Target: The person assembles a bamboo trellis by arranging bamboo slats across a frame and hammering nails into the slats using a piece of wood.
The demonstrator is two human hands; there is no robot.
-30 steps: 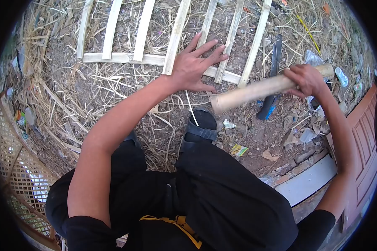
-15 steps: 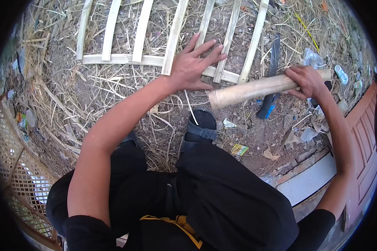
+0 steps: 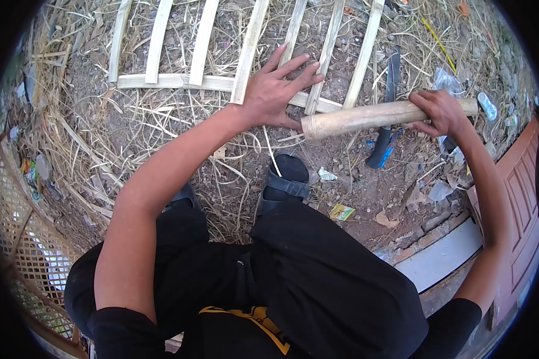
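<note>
My left hand (image 3: 276,93) lies with spread fingers over the crosswise wooden strip (image 3: 161,82) and the lengthwise slats near its middle. Several pale slats (image 3: 250,48) cross that strip side by side. My right hand (image 3: 440,113) is wrapped round a thick wooden stick (image 3: 365,118), held nearly level. The stick's blunt left end is close to my left thumb, and its edge covers the right end of the crosswise strip. Beneath the stick lies a knife with a dark blade (image 3: 392,78) and a dark handle (image 3: 379,149).
Shavings and litter cover the ground around my sandals (image 3: 286,185). A yellow strip (image 3: 438,45) and a crushed can (image 3: 487,106) lie at the upper right. At the left is a woven lattice (image 3: 18,221); a brown panelled board (image 3: 518,203) stands at the right.
The stick's left end dropped slightly, then rose, bringing the stick nearer level against the strip's right end. My left hand has stayed almost in place.
</note>
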